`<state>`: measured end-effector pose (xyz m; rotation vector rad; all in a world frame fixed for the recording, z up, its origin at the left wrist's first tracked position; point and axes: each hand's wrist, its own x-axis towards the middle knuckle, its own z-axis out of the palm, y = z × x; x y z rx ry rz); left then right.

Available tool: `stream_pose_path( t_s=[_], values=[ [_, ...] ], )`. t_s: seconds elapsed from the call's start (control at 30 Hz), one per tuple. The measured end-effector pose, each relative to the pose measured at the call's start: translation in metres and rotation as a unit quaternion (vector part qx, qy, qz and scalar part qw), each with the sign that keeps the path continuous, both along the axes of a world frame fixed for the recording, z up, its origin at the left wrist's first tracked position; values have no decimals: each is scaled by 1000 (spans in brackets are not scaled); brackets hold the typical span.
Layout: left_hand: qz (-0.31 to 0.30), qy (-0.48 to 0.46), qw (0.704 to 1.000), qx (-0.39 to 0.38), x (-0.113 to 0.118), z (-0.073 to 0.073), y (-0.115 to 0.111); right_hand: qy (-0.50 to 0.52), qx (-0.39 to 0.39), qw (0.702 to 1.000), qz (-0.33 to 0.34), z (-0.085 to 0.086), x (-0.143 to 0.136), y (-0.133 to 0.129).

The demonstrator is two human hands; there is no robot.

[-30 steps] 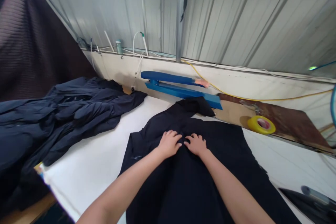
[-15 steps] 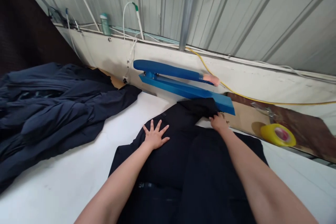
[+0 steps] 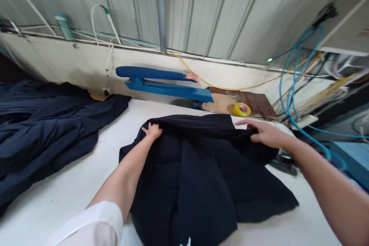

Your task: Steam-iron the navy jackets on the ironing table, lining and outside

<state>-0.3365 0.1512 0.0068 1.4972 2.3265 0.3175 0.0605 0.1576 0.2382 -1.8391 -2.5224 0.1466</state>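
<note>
A dark jacket (image 3: 201,169) lies spread on the white table, its upper part bunched into a raised fold between my hands. At the jacket's upper left edge, my left hand (image 3: 152,130) grips the cloth, with some fingers spread over it. My right hand (image 3: 266,134) has the upper right edge between thumb and outstretched fingers, which reach past the fabric. Cloth hides part of both hands' fingertips. Beyond the jacket stands a blue sleeve board (image 3: 170,89) with a padded top arm.
More dark clothing (image 3: 54,123) is heaped on the white table (image 3: 106,177) at left. A yellow tape roll (image 3: 241,110) sits near the wall. Blue hoses (image 3: 296,73) hang at right, and a dark object (image 3: 288,165) lies partly hidden beside my right forearm.
The view has swung right. My left hand has gone from lying flat to gripping the jacket's edge. My right hand has moved right, and the jacket has been shifted and folded differently.
</note>
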Motion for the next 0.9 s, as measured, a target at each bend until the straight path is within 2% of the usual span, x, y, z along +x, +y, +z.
stream_pose_path(
  t_s=[0.1,0.13,0.17,0.23,0.3,0.33,0.4,0.5,0.6,0.67,0.73,0.83,0.9],
  values=[
    [106,7,993,47,6,25,-5,48,-159,984,65,-17,3,-69],
    [116,19,991,71,12,35,-6,67,-192,976,79,-24,0,-88],
    [99,28,989,105,21,44,-9,86,-223,967,91,-31,-5,-105],
    [-12,28,983,182,46,59,-17,123,-255,954,102,-49,-20,-132],
    [-183,10,960,212,77,66,-28,134,-207,966,76,-73,-37,-150],
    [-253,5,947,197,93,66,-35,125,-160,978,46,-87,-45,-156],
    [-335,7,933,134,120,58,-51,76,-88,993,-28,-119,-59,-168],
    [-364,31,929,58,140,35,-72,29,-82,991,-99,-167,-68,-188],
    [-364,53,928,52,142,11,-85,-3,-43,989,-142,-202,-70,-205],
    [-364,52,929,38,140,2,-85,-20,-25,987,-159,-214,-71,-209],
    [-364,37,931,-10,140,1,-78,-24,-39,983,-176,-219,-71,-207],
    [-373,13,924,-87,141,12,-54,2,-95,977,-191,-217,-66,-198],
    [-382,16,919,-98,141,23,-33,36,-126,972,-194,-211,-60,-195]
  ],
)
